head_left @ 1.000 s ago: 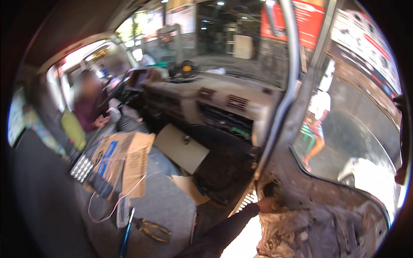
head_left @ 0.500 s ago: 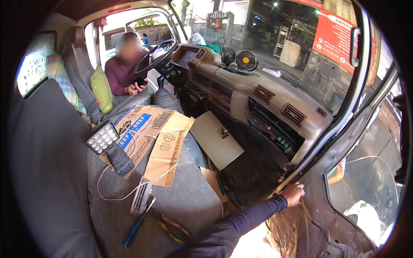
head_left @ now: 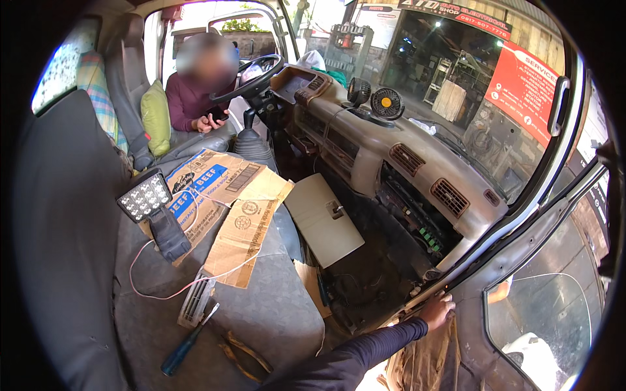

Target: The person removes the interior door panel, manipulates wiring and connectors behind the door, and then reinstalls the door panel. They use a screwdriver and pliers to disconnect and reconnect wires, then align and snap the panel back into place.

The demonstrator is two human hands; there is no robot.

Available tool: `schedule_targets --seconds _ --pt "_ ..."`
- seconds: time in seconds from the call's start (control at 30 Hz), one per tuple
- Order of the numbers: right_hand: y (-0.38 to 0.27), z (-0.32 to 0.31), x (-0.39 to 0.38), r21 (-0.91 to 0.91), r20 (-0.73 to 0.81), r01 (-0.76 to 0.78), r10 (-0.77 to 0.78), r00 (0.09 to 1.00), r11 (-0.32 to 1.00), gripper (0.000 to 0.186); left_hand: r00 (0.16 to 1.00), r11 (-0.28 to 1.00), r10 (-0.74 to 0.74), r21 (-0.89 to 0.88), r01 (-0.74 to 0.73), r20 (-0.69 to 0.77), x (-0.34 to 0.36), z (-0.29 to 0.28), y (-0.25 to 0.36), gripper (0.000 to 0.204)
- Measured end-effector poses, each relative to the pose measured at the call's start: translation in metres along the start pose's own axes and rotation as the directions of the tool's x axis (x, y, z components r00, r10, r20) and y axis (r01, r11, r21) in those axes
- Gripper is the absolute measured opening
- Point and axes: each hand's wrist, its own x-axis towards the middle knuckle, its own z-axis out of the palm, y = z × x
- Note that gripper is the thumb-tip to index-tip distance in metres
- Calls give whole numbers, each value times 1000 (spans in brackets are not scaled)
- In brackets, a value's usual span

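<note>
Dark navy fabric (head_left: pixel 362 348), ribbed along the forearm, covers the person's arm as it comes in from the near edge and reaches right. The left hand (head_left: pixel 437 310) at its end touches the inner edge of the vehicle's door (head_left: pixel 471 303), which stands at the right of the scene. Its fingers are bent at that edge, but whether they grip it or merely rest there cannot be told. Torn brown sheeting (head_left: pixel 417 365) hangs on the door just below the hand.

Left of the arm spreads a grey seat (head_left: pixel 287 313). At its near side lie a blue-handled screwdriver (head_left: pixel 184 350) and pliers with worn yellowish handles (head_left: pixel 246 355), near each other. Farther back, a slatted vent grille (head_left: pixel 193 305) lies beside a flattened cardboard piece (head_left: pixel 238 236), with a multi-LED lamp (head_left: pixel 147 197) at the cardboard's left and a thin pale wire (head_left: pixel 151 296) looping near it. Right of the cardboard, a beige panel (head_left: pixel 321 225) with a latch leans over the footwell. At the far left, another person (head_left: pixel 186 98) holds a dark phone (head_left: pixel 218 115) near the steering wheel (head_left: pixel 277 68).
</note>
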Motion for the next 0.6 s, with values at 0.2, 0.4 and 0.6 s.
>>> schedule_targets --seconds 0.2,0.4,0.6 --pt "7 -2 36 -36 1 94 -94 996 995 37 993 991 -16 132 1 115 13 7 2 15" --pt "18 -10 71 -169 -23 218 -225 974 961 34 967 952 95 262 -158 237 36 3 8 15" --pt "-12 -16 123 58 -81 117 -113 990 991 33 976 966 32 243 -85 214 32 2 13 14"
